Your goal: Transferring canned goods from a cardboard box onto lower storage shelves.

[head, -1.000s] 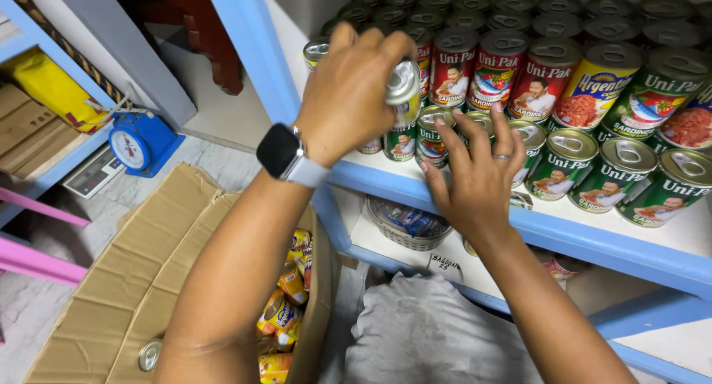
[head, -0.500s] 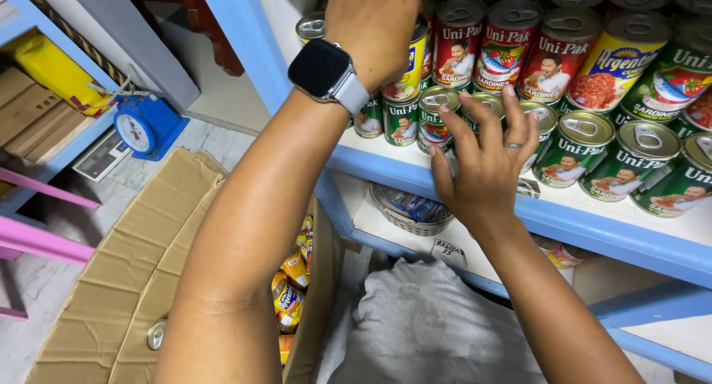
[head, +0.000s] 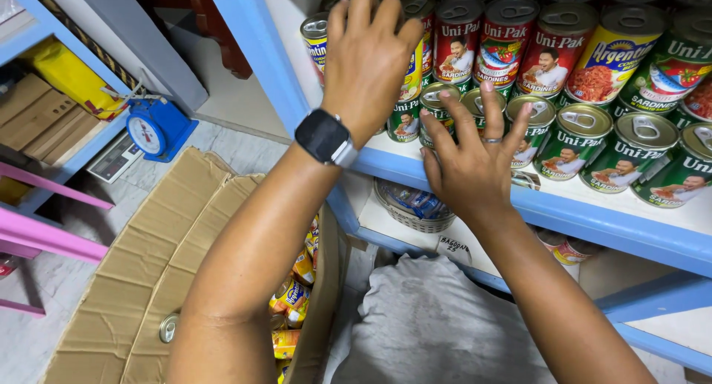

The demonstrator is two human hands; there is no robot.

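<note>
My left hand (head: 367, 54), with a dark smartwatch (head: 325, 138) on its wrist, reaches up to the stacked upper row of tins and closes over a yellow-labelled can (head: 413, 74) set among them. Red-labelled cans (head: 456, 43) stand right beside it. My right hand (head: 475, 158), wearing a ring, lies with spread fingers against the green-labelled cans (head: 567, 143) of the lower row, at the front of the blue shelf (head: 593, 221). It holds nothing.
Below my left arm is an open cardboard box (head: 222, 228) with yellow-labelled cans (head: 293, 295) inside and one loose can (head: 169, 328) on its flap. A wicker basket (head: 411, 206) sits on the lower shelf, above grey cloth (head: 430, 332). A blue kitchen scale (head: 152, 128) stands at left.
My left hand has carried the can up from in front of the lower row to the upper row. My right hand has stayed spread on the green cans.
</note>
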